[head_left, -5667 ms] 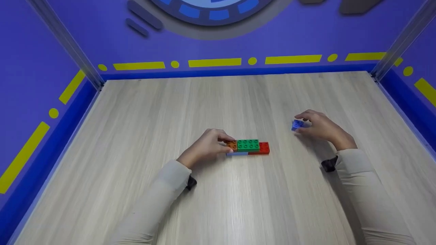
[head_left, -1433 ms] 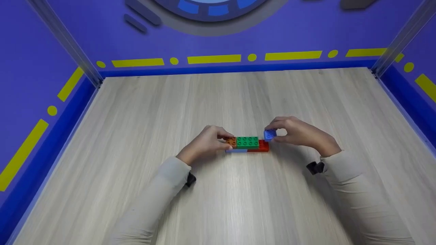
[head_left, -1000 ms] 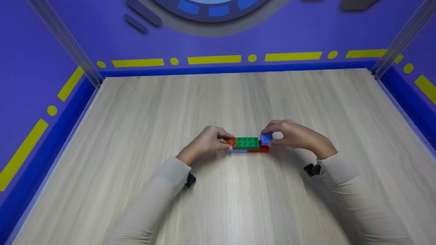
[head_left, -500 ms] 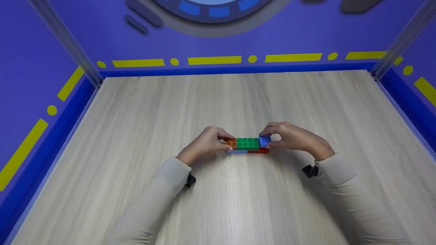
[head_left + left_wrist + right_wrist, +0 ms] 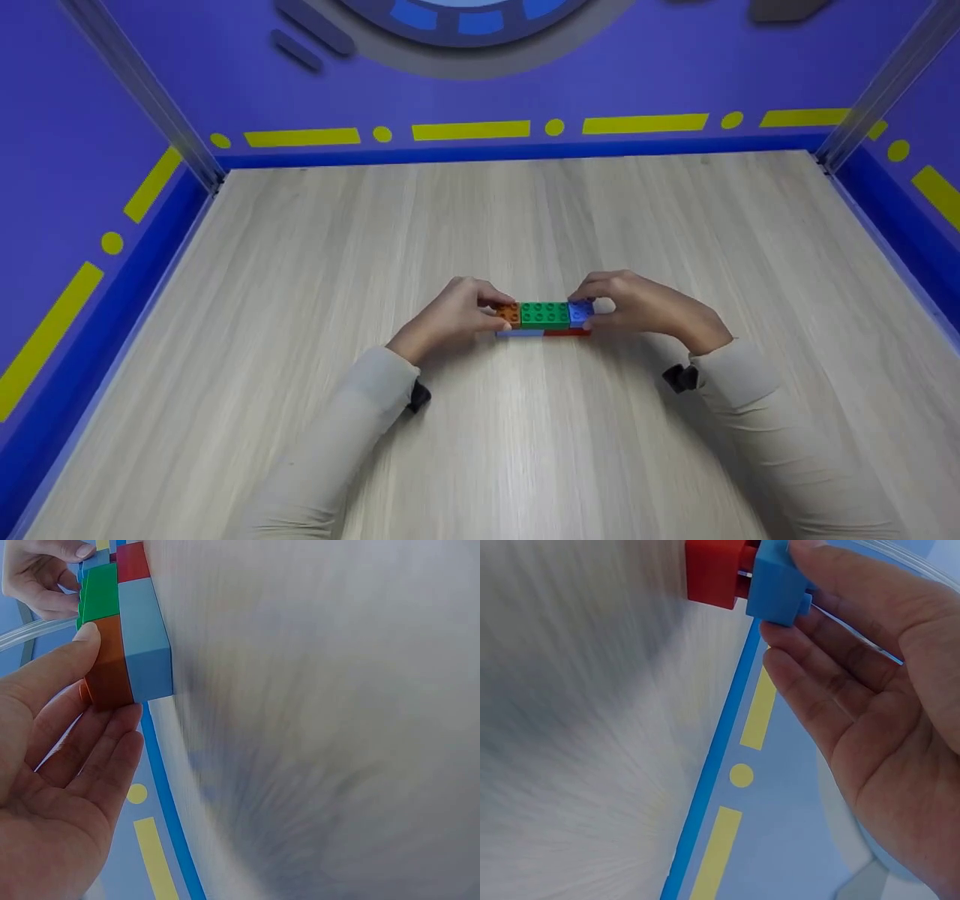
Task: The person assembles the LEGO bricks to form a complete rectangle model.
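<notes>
A two-layer row of toy building bricks lies mid-table in the head view. Its top layer has an orange brick (image 5: 511, 315) at the left, a green brick (image 5: 545, 315) in the middle and a small blue brick (image 5: 580, 313) at the right. Below are a light blue brick (image 5: 521, 333) and a red brick (image 5: 568, 332). My left hand (image 5: 459, 315) holds the orange brick between thumb and fingers. With thumb and fingers my right hand (image 5: 645, 304) pinches the blue brick over the red one. In the right wrist view, red studs show in a narrow gap between these two.
The bricks stand on a wood-grain table (image 5: 480, 442). Blue-purple panels with yellow marks enclose it at the back (image 5: 480, 97), left and right. A black wrist camera (image 5: 681, 377) sits under the right cuff, and another (image 5: 420, 396) under the left.
My right hand has carried the blue brick leftward from the table's right side and lowered it onto the red brick's end, beside the green brick. My left hand has stayed on the orange brick.
</notes>
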`<act>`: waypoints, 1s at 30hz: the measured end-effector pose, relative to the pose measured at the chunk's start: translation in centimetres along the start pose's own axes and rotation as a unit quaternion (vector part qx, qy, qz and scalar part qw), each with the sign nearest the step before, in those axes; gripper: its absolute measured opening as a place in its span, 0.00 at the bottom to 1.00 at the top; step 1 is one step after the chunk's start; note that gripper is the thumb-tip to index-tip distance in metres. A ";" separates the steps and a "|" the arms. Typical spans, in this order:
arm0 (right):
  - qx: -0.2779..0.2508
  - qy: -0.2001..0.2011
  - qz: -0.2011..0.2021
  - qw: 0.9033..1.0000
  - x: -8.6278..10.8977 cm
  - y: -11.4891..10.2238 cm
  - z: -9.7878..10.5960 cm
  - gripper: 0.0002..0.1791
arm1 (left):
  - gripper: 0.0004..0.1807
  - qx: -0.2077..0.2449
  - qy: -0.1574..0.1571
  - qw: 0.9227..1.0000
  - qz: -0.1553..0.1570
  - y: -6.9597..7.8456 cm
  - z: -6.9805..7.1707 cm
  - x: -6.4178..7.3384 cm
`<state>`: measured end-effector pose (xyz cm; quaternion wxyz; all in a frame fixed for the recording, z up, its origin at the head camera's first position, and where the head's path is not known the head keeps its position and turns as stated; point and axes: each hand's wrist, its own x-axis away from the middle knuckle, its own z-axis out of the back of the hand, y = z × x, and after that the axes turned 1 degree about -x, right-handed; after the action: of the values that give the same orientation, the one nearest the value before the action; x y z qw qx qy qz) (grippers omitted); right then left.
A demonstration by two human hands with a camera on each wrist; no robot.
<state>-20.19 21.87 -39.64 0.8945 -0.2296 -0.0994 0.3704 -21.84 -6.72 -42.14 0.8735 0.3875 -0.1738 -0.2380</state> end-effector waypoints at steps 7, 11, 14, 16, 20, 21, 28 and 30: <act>-0.001 -0.001 -0.008 1.000 0.0 -0.1 -0.1 0.17 | 0.19 0.006 -0.003 1.000 0.004 0.0 -0.1 0.1; -0.003 -0.001 -0.009 1.000 -0.1 -0.2 -0.1 0.17 | 0.19 0.007 -0.002 1.000 0.006 0.0 -0.1 0.1; -0.005 0.000 -0.011 1.000 -0.2 -0.2 -0.2 0.17 | 0.19 0.007 -0.001 1.000 0.010 0.0 0.0 0.2; -0.006 0.001 -0.014 1.000 -0.2 -0.3 -0.2 0.17 | 0.19 0.006 0.000 1.000 0.011 0.1 0.0 0.2; 0.001 0.003 -0.015 1.000 -0.2 -0.3 -0.3 0.18 | 0.20 0.001 0.001 1.000 0.010 0.2 0.1 0.2; 0.003 0.004 -0.015 1.000 -0.2 -0.4 -0.4 0.18 | 0.20 0.000 0.002 1.000 0.010 0.2 0.1 0.2; 0.002 0.005 -0.023 1.000 -0.4 -0.6 -0.5 0.19 | 0.20 -0.002 0.007 1.000 -0.007 0.0 0.0 0.3; 0.000 0.005 -0.027 1.000 -0.5 -0.5 -0.6 0.18 | 0.20 0.000 0.008 1.000 -0.011 0.0 0.0 0.3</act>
<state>-20.01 21.05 -39.90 0.9045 -0.2290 -0.1012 0.3452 -21.64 -6.89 -42.13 0.8723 0.3912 -0.1621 -0.2445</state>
